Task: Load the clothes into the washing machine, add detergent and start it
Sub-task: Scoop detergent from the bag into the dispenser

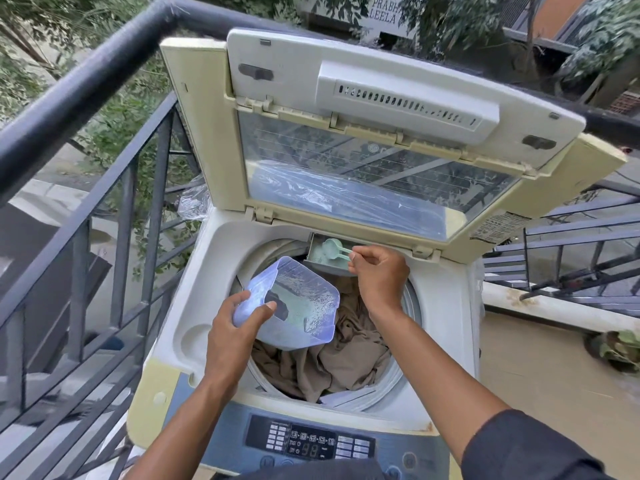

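A top-loading washing machine (pixel 194 292) stands with its lid (pixel 381 161) raised. Beige clothes (pixel 346 358) fill the drum. My left hand (pixel 239 323) grips a translucent pale blue detergent container (pixel 298 306), tilted over the drum's left side, with powder showing inside. My right hand (pixel 377 271) pinches the handle of a mint green scoop (pixel 334 247). The scoop's bowl sits over the open detergent drawer (pixel 323 258) at the back rim of the tub.
The control panel (pixel 311 441) with buttons and a display runs along the near edge. A dark metal railing (pixel 86 109) runs along the left, close to the machine. A low ledge (pixel 571 313) and a potted plant (pixel 620 348) lie to the right.
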Demonstrator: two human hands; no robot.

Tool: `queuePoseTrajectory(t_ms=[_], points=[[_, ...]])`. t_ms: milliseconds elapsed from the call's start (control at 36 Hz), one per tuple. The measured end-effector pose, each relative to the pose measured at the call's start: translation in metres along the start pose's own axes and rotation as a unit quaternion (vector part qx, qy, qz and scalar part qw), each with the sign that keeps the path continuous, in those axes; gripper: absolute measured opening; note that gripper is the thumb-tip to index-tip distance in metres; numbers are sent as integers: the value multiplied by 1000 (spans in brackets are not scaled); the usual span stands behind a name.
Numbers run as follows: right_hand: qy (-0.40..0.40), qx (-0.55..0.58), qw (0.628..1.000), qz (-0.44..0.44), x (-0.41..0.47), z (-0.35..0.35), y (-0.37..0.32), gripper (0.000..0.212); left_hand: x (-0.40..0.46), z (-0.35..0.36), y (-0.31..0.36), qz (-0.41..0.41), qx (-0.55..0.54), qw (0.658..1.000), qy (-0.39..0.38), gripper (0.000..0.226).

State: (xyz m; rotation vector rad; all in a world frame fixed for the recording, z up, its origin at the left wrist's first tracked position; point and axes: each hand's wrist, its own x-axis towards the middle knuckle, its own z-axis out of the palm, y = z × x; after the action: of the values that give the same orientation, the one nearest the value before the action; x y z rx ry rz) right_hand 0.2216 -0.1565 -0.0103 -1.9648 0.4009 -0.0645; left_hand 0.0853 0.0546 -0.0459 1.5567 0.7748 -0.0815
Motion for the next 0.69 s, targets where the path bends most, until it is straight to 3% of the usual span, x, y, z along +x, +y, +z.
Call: queuePoseTrajectory(t_ms=[222, 389, 694], points=[[7, -26, 999, -17, 0, -12, 6, 31, -2, 0, 0, 4, 0, 1000, -3, 71], [18, -44, 999, -15, 2, -19, 8, 11, -2, 1, -4, -2, -4, 1000, -3, 73], [28, -100, 993, -51, -3, -33, 4, 10, -4, 3, -4, -8, -5, 1000, -8, 71]])
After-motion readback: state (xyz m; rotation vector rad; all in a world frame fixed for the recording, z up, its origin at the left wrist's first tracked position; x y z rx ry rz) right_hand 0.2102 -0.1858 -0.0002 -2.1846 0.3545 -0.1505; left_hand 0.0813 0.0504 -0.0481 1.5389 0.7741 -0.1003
